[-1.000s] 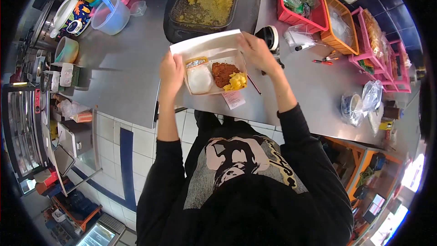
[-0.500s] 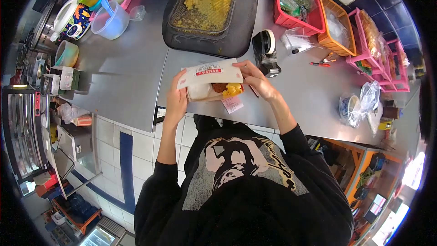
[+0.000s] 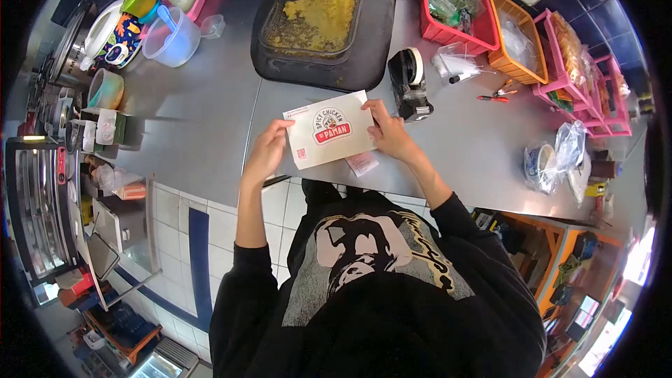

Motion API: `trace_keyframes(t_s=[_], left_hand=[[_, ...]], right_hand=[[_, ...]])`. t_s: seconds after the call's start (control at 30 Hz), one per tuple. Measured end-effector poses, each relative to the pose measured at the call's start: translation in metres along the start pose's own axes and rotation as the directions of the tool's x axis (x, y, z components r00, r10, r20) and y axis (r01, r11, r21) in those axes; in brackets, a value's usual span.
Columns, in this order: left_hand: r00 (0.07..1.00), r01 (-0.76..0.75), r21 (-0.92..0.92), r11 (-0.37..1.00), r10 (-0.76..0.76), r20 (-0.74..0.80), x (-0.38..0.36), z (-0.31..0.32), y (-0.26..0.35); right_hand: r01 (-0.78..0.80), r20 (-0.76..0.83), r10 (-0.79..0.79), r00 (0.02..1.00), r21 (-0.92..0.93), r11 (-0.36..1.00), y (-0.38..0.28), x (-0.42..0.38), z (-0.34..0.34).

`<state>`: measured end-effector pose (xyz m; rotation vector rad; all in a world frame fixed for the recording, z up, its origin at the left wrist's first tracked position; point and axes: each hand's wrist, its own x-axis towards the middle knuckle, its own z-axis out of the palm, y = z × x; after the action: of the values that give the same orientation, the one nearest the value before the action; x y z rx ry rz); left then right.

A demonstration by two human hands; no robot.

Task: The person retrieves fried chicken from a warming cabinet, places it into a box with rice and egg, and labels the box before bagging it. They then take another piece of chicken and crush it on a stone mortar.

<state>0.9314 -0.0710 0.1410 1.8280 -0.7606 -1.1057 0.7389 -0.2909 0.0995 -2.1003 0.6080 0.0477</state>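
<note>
A white cardboard food box (image 3: 318, 145) with a red-and-black "Spicy Chicken" print lies near the front of the steel counter, its lid down over the food. My left hand (image 3: 266, 150) is closed at its left side, fingertips on the upper left corner. At the right edge, my right hand (image 3: 390, 134) grips the box with fingers bent over the lid. Partly under the box's lower right edge is a small pink paper slip (image 3: 362, 163). The contents of the box are hidden.
Behind the box sits a black tray with a mesh basket (image 3: 315, 17) of yellow food. A tape dispenser (image 3: 409, 84) stands close to my right hand. Red (image 3: 458, 35) and orange (image 3: 514, 63) baskets line the back right; a clear tub (image 3: 171, 42) is at left.
The lid has come down, covering the rice and the yellow and brown food that showed before. My left hand has shifted slightly down and left; the box is now tilted a little.
</note>
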Motion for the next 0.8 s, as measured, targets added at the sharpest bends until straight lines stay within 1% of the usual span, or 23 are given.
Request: trace_keyframes(t_s=[0.03, 0.07, 0.1, 0.13, 0.17, 0.2, 0.23, 0.27, 0.3, 0.33, 0.37, 0.43, 0.47, 0.5, 0.53, 0.57, 0.6, 0.63, 0.67, 0.7, 0.73, 0.8], left_hand=[[1.000, -0.008, 0.007, 1.000, 0.008, 0.008, 0.006, 0.012, 0.000], [0.968, -0.003, 0.090, 0.996, 0.025, -0.249, 0.015, 0.037, -0.004], [0.873, 0.017, 0.169, 0.986, 0.068, -0.483, 0.023, 0.052, -0.012], [0.882, 0.000, 0.181, 0.984, 0.085, -0.464, 0.028, 0.056, -0.028], [0.823, -0.065, 0.323, 0.944, 0.234, -0.518, 0.033, 0.058, -0.046], [0.746, -0.125, 0.460, 0.879, 0.389, -0.540, 0.035, 0.059, -0.042], [0.702, -0.005, 0.668, 0.744, 0.478, -0.528, 0.032, 0.060, -0.039], [0.773, -0.031, 0.766, 0.642, 0.502, -0.389, 0.023, 0.056, -0.024], [0.824, -0.079, 0.847, 0.525, 0.513, -0.241, 0.018, 0.049, -0.009], [0.884, -0.140, 0.899, 0.415, 0.461, -0.075, 0.013, 0.043, 0.006], [0.916, -0.228, 0.928, 0.294, 0.389, 0.101, 0.008, 0.039, 0.018], [0.939, -0.279, 0.887, 0.368, 0.296, 0.173, 0.007, 0.040, 0.027], [0.936, -0.331, 0.856, 0.396, 0.254, 0.244, 0.013, 0.034, 0.031], [0.924, -0.381, 0.825, 0.418, 0.204, 0.323, 0.021, 0.029, 0.034], [0.898, -0.439, 0.820, 0.368, 0.195, 0.394, 0.025, 0.025, 0.035], [0.870, -0.493, 0.811, 0.315, 0.182, 0.459, 0.032, 0.018, 0.033], [0.862, -0.507, 0.817, 0.277, 0.169, 0.478, 0.036, 0.016, 0.030], [0.859, -0.511, 0.826, 0.237, 0.154, 0.488, 0.038, 0.012, 0.025], [0.839, -0.544, 0.803, 0.243, 0.187, 0.511, 0.051, 0.005, 0.008], [0.830, -0.556, 0.791, 0.255, 0.220, 0.512, 0.062, 0.002, -0.005], [0.818, -0.570, 0.785, 0.244, 0.259, 0.513, 0.070, 0.000, -0.011], [0.794, -0.585, 0.793, 0.172, 0.321, 0.516, 0.077, -0.001, -0.019]], right_hand=[[-0.002, -0.013, 0.002, 1.000, 0.002, 1.000, -0.001, 0.001, 0.000], [0.206, -0.087, -0.226, 0.970, -0.192, 0.960, -0.007, 0.004, 0.002], [0.371, -0.117, -0.446, 0.887, -0.393, 0.841, -0.014, 0.007, 0.002], [0.406, 0.004, -0.447, 0.895, -0.423, 0.810, -0.027, 0.005, -0.006], [0.437, 0.119, -0.432, 0.894, -0.447, 0.781, -0.039, 0.004, -0.013], [0.477, 0.151, -0.460, 0.875, -0.431, 0.766, -0.032, 0.008, -0.009], [0.510, 0.183, -0.480, 0.858, -0.414, 0.754, -0.025, 0.010, -0.005], [0.518, 0.231, -0.464, 0.855, -0.397, 0.758, -0.026, 0.010, -0.008], [0.523, 0.274, -0.446, 0.852, -0.385, 0.761, -0.028, 0.013, -0.014], [0.551, 0.311, -0.461, 0.831, -0.348, 0.758, -0.028, 0.017, -0.019], [0.565, 0.337, -0.468, 0.817, -0.313, 0.763, -0.026, 0.019, -0.022], [0.659, 0.293, -0.599, 0.745, -0.187, 0.728, -0.016, 0.025, -0.022], [0.495, 0.219, -0.474, 0.853, -0.046, 0.868, -0.013, 0.033, -0.009], [0.667, 0.202, -0.638, 0.743, -0.301, 0.682, -0.016, 0.035, -0.010], [0.669, 0.174, -0.653, 0.737, -0.325, 0.669, -0.011, 0.051, 0.001], [0.667, 0.216, -0.638, 0.739, -0.372, 0.646, -0.022, 0.052, -0.005], [0.691, 0.242, -0.671, 0.701, -0.462, 0.556, -0.016, 0.067, 0.001], [0.678, 0.381, -0.571, 0.727, -0.532, 0.508, -0.019, 0.088, 0.005], [0.640, 0.411, -0.495, 0.765, -0.565, 0.520, -0.023, 0.089, -0.002], [0.621, 0.451, -0.428, 0.783, -0.588, 0.518, -0.028, 0.089, -0.007], [0.564, 0.401, -0.397, 0.826, -0.609, 0.557, -0.029, 0.087, -0.009], [0.531, 0.457, -0.304, 0.836, -0.534, 0.658, -0.033, 0.091, -0.011]])
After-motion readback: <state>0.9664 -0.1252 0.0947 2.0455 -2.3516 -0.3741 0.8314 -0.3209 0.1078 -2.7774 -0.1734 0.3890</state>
